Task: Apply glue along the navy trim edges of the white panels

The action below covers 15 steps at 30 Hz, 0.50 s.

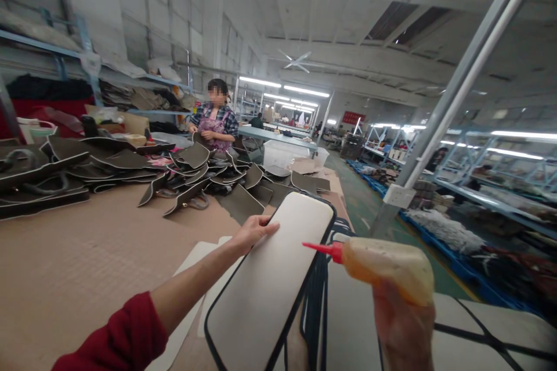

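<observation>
My left hand [252, 231] rests on the left edge of a pale rounded panel [270, 284] with a dark bound rim, fingers laid along that edge. The panel lies tilted on the brown worktable [87, 266]. My right hand [402, 327] is wrapped round a squeeze bottle [385, 266] of yellowish glue. Its red nozzle [319, 248] points left and hovers just over the panel's right edge. A red sleeve [117, 339] covers my left forearm.
Several dark leather pieces [191, 171] are heaped across the far part of the table. A person in a plaid shirt [214, 122] stands behind the heap. More pale panels [478, 330] lie at the lower right. A slanted metal post [448, 98] rises on the right, with shelving beyond it.
</observation>
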Each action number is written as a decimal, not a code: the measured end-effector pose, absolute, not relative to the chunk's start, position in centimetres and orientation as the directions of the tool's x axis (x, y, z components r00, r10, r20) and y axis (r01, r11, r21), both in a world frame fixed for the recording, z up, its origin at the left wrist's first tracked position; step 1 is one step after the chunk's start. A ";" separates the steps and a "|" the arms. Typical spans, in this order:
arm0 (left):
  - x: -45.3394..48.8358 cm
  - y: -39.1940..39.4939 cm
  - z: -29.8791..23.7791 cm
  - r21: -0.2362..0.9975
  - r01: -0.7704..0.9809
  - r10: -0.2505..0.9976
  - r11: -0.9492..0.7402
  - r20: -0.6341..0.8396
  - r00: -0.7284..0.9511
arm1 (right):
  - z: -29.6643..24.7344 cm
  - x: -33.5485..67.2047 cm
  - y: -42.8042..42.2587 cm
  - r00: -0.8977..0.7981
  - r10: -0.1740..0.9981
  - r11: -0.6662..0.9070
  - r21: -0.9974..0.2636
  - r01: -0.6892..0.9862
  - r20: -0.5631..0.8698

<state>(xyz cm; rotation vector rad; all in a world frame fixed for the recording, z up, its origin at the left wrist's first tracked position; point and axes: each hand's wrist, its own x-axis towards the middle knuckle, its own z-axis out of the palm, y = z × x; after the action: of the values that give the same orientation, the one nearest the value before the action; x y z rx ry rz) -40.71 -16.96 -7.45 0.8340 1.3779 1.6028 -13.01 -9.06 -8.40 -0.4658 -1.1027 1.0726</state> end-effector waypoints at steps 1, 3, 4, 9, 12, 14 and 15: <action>-40.5 -16.8 -7.4 0.983 -0.178 0.913 -0.049 -0.028 -0.408 | -7.7 -13.2 -8.4 0.086 0.893 0.424 -0.762 -0.489 0.441; -40.2 -16.8 -7.1 0.978 -0.200 0.932 -0.058 -0.019 -0.362 | -6.8 -13.5 -7.2 0.125 0.900 0.421 -0.755 -0.503 0.418; -40.1 -16.8 -6.9 0.975 -0.215 0.945 -0.056 -0.018 -0.328 | -6.4 -13.6 -6.8 0.131 0.896 0.429 -0.752 -0.500 0.424; -40.5 -17.5 -6.4 0.968 -0.252 0.976 -0.016 -0.039 -0.212 | -7.2 -13.4 -6.6 0.095 0.913 0.391 -0.782 -0.486 0.397; -40.9 -17.3 -6.7 0.968 -0.250 0.967 -0.005 -0.059 -0.246 | -10.5 -13.6 -9.2 0.030 0.928 0.343 -0.819 -0.460 0.372; -41.3 -17.0 -6.9 0.970 -0.242 0.956 -0.009 -0.062 -0.286 | -13.2 -13.9 -11.7 -0.050 0.930 0.310 -0.852 -0.422 0.363; -41.5 -16.9 -7.1 0.971 -0.237 0.950 -0.016 -0.059 -0.307 | -14.4 -13.9 -12.8 -0.094 0.930 0.288 -0.862 -0.417 0.356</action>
<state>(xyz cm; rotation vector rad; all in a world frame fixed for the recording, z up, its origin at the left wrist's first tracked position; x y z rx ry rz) -41.48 -16.86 -7.07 0.8463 1.2581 1.5228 -13.94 -12.81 -14.37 -0.5826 -1.1600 1.2400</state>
